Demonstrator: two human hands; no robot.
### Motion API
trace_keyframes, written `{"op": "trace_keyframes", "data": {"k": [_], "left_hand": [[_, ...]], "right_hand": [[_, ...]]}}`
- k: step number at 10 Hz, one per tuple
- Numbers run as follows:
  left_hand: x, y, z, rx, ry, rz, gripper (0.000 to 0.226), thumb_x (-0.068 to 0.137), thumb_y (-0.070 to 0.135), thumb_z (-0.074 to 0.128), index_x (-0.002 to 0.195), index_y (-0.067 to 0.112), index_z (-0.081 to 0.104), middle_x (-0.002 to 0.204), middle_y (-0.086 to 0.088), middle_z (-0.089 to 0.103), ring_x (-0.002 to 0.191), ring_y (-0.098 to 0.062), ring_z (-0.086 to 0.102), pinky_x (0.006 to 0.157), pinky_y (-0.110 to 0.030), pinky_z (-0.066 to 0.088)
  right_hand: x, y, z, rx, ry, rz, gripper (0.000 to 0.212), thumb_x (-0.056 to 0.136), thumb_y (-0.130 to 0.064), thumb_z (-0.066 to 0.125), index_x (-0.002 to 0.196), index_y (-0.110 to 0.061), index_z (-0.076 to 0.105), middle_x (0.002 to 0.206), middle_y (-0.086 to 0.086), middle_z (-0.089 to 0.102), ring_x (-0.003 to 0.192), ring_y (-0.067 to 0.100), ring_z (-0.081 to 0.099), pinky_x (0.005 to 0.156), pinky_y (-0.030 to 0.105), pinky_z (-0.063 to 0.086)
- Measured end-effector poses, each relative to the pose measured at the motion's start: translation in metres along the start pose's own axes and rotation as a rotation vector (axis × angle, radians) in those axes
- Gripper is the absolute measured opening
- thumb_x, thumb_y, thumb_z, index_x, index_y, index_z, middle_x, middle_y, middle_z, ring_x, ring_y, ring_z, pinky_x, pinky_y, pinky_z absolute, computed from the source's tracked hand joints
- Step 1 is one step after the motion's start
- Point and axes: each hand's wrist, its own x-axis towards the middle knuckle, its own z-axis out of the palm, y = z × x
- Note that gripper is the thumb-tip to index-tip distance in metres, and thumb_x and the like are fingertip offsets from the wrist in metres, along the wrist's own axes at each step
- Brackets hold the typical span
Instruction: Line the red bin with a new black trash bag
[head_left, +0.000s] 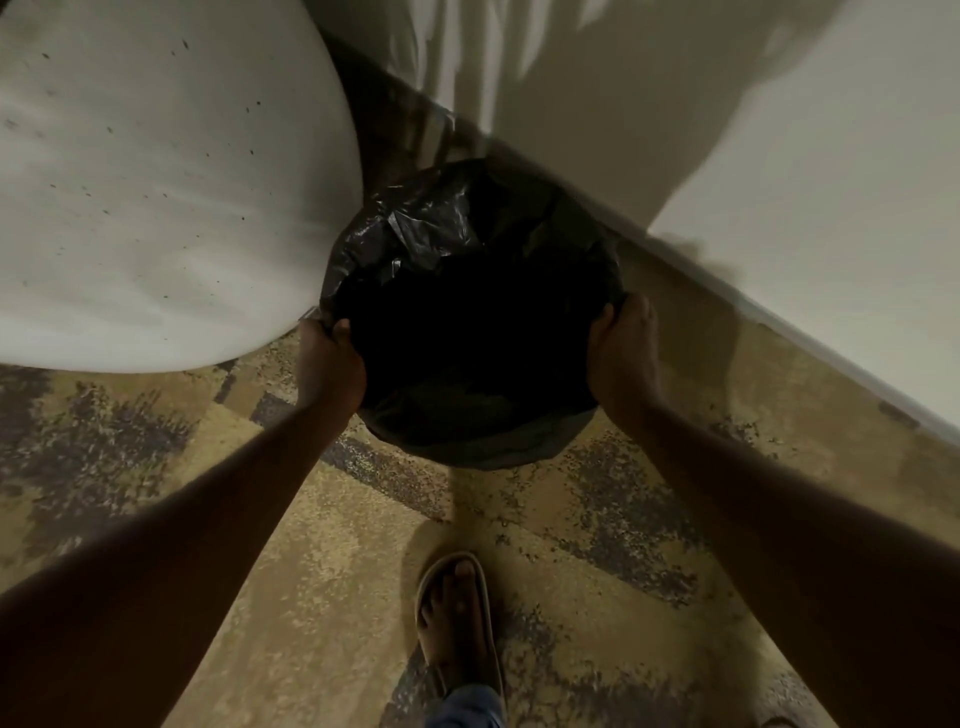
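Note:
A black trash bag (415, 244) is spread wide open over a round bin on the floor, its plastic folded over the rim all round. The bin itself is fully hidden under the bag, so no red shows. My left hand (330, 358) grips the bag's edge at the left side of the rim, thumb inside. At the right side of the rim, my right hand (623, 348) holds the bag's edge with its fingers curled over it. The bag's inside is dark and I cannot see its bottom.
A round white table top (156, 182) overhangs the bin's left side. A pale wall with a dark skirting (727, 156) runs behind and to the right. Patterned tan and grey carpet (337, 545) covers the floor. My sandalled foot (457, 618) stands just in front.

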Motion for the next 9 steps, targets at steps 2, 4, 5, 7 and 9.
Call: {"op": "trace_keyframes", "data": {"k": [2,4,5,7,9], "left_hand": [[0.009,0.005,0.009,-0.001,-0.006,0.040,0.027,0.101,0.024,0.034,0.116,0.002,0.038,0.098,-0.010,0.049,0.085,-0.021,0.049,0.054,-0.024,0.033],[0.014,0.015,0.014,0.097,0.023,0.021,0.038,0.100,0.032,0.036,0.121,0.001,0.035,0.123,-0.023,0.045,0.106,-0.034,0.048,0.077,-0.039,0.044],[0.016,0.017,0.016,0.149,0.041,0.024,0.052,0.096,0.040,0.044,0.125,-0.002,0.033,0.129,-0.027,0.039,0.114,-0.041,0.044,0.092,-0.046,0.044],[0.011,0.017,0.019,0.288,0.246,0.096,0.067,0.091,0.048,0.049,0.135,0.001,0.032,0.133,-0.027,0.036,0.118,-0.042,0.040,0.096,-0.048,0.037],[-0.008,0.019,0.008,0.345,0.457,0.158,0.066,0.086,0.056,0.038,0.130,0.007,0.036,0.133,-0.021,0.037,0.118,-0.038,0.039,0.100,-0.049,0.029]], "right_hand": [[0.010,-0.001,0.004,0.023,0.016,0.027,0.025,0.103,-0.023,0.033,0.112,-0.003,0.045,0.102,0.004,0.041,0.070,0.002,0.036,0.052,0.017,0.027],[0.019,-0.002,0.006,0.048,-0.013,0.039,0.024,0.103,-0.023,0.031,0.110,-0.003,0.042,0.103,0.007,0.044,0.070,0.003,0.037,0.051,0.023,0.027],[0.024,-0.002,0.006,0.078,-0.059,0.030,0.020,0.103,-0.027,0.031,0.107,-0.009,0.040,0.103,0.009,0.046,0.073,0.007,0.042,0.052,0.025,0.031],[0.025,-0.002,0.004,0.069,-0.104,0.005,0.044,0.100,-0.044,0.037,0.123,-0.006,0.041,0.112,0.011,0.049,0.099,0.028,0.054,0.069,0.036,0.047],[0.015,0.001,-0.011,-0.049,-0.012,0.037,0.081,0.093,-0.062,0.036,0.150,-0.007,0.017,0.151,0.018,0.028,0.137,0.036,0.031,0.108,0.050,0.035]]}}
